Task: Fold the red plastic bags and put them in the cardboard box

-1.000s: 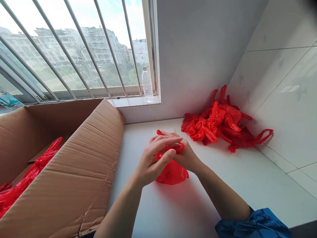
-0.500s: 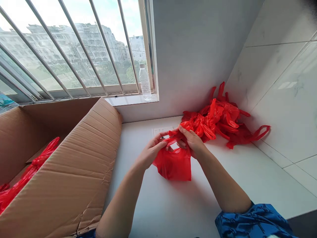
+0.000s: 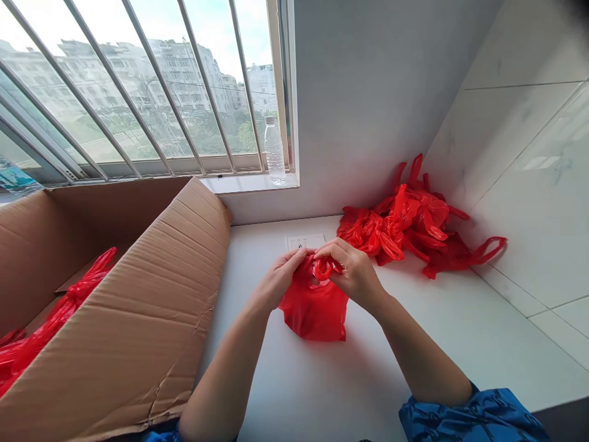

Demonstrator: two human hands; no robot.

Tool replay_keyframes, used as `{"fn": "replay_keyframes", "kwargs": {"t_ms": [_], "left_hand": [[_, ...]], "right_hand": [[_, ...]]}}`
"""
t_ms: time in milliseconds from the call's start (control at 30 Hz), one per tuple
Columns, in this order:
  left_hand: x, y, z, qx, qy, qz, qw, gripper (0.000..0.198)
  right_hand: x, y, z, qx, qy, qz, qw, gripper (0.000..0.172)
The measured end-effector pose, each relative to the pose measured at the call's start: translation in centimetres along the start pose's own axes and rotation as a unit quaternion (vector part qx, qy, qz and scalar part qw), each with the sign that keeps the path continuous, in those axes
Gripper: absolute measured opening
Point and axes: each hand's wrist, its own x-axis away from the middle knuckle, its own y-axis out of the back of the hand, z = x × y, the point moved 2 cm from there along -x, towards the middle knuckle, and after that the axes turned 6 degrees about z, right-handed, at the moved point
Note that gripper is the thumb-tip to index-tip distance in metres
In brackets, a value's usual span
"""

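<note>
A red plastic bag (image 3: 315,313) hangs between my two hands, above the white tabletop (image 3: 294,387). My left hand (image 3: 284,276) pinches its upper left edge between thumb and fingers. At the upper right, my right hand (image 3: 352,270) grips a twisted loop of the bag's handle. The fingertips of both hands almost meet at the top of the bag, and some fingers are hidden behind the plastic. Behind my right hand lies a heap of red plastic bags (image 3: 418,215), crumpled against the wall corner.
To the left stands an open cardboard box (image 3: 151,319) with red plastic bags (image 3: 69,304) inside. A clear plastic bottle (image 3: 275,150) is upright on the windowsill, beside the barred window. A white socket plate (image 3: 304,241) sits just beyond my hands. Tiles (image 3: 529,184) cover the right wall.
My right hand has turned over, and the handle part is now curled into a loop at its fingers. The bag has shifted slightly left. The view has moved a little too.
</note>
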Motion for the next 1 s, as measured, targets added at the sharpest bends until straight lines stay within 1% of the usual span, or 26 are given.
{"fn": "replay_keyframes", "kwargs": {"t_ms": [100, 167, 233, 300, 367, 433, 500, 533, 567, 600, 633, 667, 700, 733, 767, 800, 833, 867, 900, 933, 1000], "left_hand": [[0.1, 0.2, -0.1, -0.002, -0.041, -0.044, 0.998, 0.038], [0.0, 0.6, 0.0, -0.017, -0.058, -0.082, 0.995, 0.036], [-0.2, 1.6, 0.2, -0.056, -0.081, -0.122, 0.988, 0.034], [-0.5, 3.1, 0.9, -0.123, -0.114, -0.177, 0.970, 0.032], [-0.7, 4.8, 2.0, -0.202, -0.136, -0.243, 0.939, 0.030], [-0.7, 6.3, 3.3, -0.257, -0.132, -0.295, 0.911, 0.028], [-0.2, 7.3, 4.6, -0.279, -0.120, -0.321, 0.897, 0.028], [0.3, 7.5, 5.1, -0.278, -0.117, -0.325, 0.896, 0.030], [1.0, 7.8, 5.6, -0.271, -0.115, -0.322, 0.900, 0.036], [1.7, 7.9, 5.9, -0.263, -0.111, -0.318, 0.904, 0.046], [2.5, 8.1, 6.2, -0.257, -0.101, -0.313, 0.909, 0.056], [3.3, 8.2, 6.5, -0.255, -0.082, -0.309, 0.912, 0.064], [4.0, 8.3, 6.7, -0.261, -0.056, -0.305, 0.914, 0.067], [4.5, 8.3, 6.9, -0.275, -0.024, -0.298, 0.914, 0.065], [4.9, 8.1, 7.1, -0.298, 0.007, -0.286, 0.911, 0.061], [5.0, 7.7, 7.2, -0.323, 0.030, -0.265, 0.908, 0.058], [5.0, 7.1, 7.2, -0.348, 0.043, -0.236, 0.906, 0.055], [4.7, 6.3, 7.2, -0.373, 0.043, -0.205, 0.904, 0.052], [4.3, 5.3, 7.1, -0.398, 0.033, -0.174, 0.900, 0.049], [4.0, 4.4, 7.0, -0.423, 0.012, -0.146, 0.894, 0.044], [3.5, 2.7, 7.0, -0.469, -0.048, -0.107, 0.875, 0.032]], "right_hand": [[0.5, 0.4, 0.5, 0.017, 0.032, -0.004, 0.999, 0.018], [1.4, 1.0, 0.9, 0.031, 0.060, 0.005, 0.998, 0.016], [2.9, 1.4, 1.3, 0.028, 0.084, 0.010, 0.996, 0.017], [5.0, 1.5, 1.7, 0.007, 0.090, 0.023, 0.996, 0.019], [7.4, 1.3, 1.9, -0.025, 0.072, 0.046, 0.996, 0.021], [9.6, 1.1, 1.7, -0.069, 0.034, 0.075, 0.994, 0.021], [11.4, 1.1, 0.9, -0.137, -0.025, 0.112, 0.984, 0.018], [12.1, 1.3, 0.3, -0.181, -0.062, 0.134, 0.972, 0.016], [12.8, 1.5, -0.4, -0.229, -0.100, 0.152, 0.956, 0.020], [13.4, 1.8, -1.2, -0.271, -0.140, 0.160, 0.939, 0.028], [13.9, 2.1, -2.0, -0.298, -0.183, 0.154, 0.924, 0.038], [14.3, 2.4, -2.7, -0.300, -0.226, 0.137, 0.917, 0.045], [14.6, 2.6, -3.4, -0.276, -0.268, 0.114, 0.916, 0.049], [14.8, 2.5, -3.8, -0.232, -0.304, 0.101, 0.919, 0.051], [14.8, 2.2, -4.1, -0.180, -0.325, 0.105, 0.923, 0.054], [14.5, 1.5, -4.1, -0.132, -0.326, 0.126, 0.928, 0.061], [14.0, 0.6, -3.9, -0.094, -0.308, 0.155, 0.934, 0.073], [13.3, -0.4, -3.7, -0.068, -0.275, 0.182, 0.942, 0.084], [12.4, -1.6, -3.4, -0.050, -0.236, 0.199, 0.950, 0.092], [11.5, -2.7, -3.1, -0.035, -0.198, 0.200, 0.959, 0.097], [9.6, -4.7, -3.0, -0.009, -0.145, 0.171, 0.974, 0.097]]}}
